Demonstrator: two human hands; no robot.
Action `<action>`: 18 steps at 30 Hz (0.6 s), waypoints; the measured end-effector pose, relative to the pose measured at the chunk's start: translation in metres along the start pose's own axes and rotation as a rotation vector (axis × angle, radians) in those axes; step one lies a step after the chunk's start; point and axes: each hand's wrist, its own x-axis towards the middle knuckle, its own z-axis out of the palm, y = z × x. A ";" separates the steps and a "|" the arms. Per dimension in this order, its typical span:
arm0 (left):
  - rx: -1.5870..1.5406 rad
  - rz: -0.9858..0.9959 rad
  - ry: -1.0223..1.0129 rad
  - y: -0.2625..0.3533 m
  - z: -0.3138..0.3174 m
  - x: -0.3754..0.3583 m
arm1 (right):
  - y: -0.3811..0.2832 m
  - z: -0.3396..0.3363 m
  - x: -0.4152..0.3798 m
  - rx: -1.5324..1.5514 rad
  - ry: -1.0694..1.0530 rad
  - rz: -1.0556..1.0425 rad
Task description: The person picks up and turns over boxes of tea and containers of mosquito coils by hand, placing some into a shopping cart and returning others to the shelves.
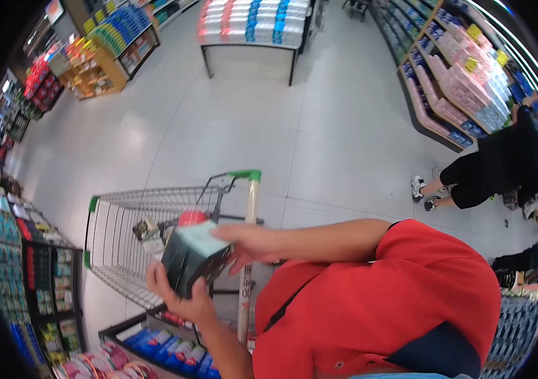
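Observation:
A dark box with a pale green face (194, 258) is held between my two hands, over the shopping cart (124, 252). My left hand (184, 300) cups its lower end, with the thumb on one side and the fingers on the other. From the opposite side, my right hand (247, 243) grips the pale end; its fingers are slightly blurred. Below the box, inside the wire basket, are a round red item (192, 218) and a small dark-and-white package (148, 229). Its handle bar (245, 297) runs just in front of my red shirt.
Blue packs (168, 347) fill a bin at the bottom. Product shelves (29, 271) stand at the left. A display table (250, 45) is at the top, tissue shelves (465, 82) at upper right. A person in black (502, 161) stands near them.

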 end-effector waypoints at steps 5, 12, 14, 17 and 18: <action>-0.603 -0.401 -0.008 0.033 0.023 0.008 | 0.013 -0.002 0.002 0.127 0.037 -0.032; -0.659 -0.520 -0.143 0.032 -0.018 -0.002 | 0.033 0.010 0.015 0.085 -0.156 0.015; -0.492 -0.384 -0.098 0.024 -0.033 -0.015 | 0.038 0.015 0.020 0.041 -0.181 0.058; -0.096 -0.014 0.019 0.019 -0.053 -0.027 | 0.035 0.039 0.022 -0.094 -0.144 0.100; 0.221 0.199 -0.013 0.018 -0.062 -0.033 | 0.033 0.038 0.028 -0.039 -0.212 0.170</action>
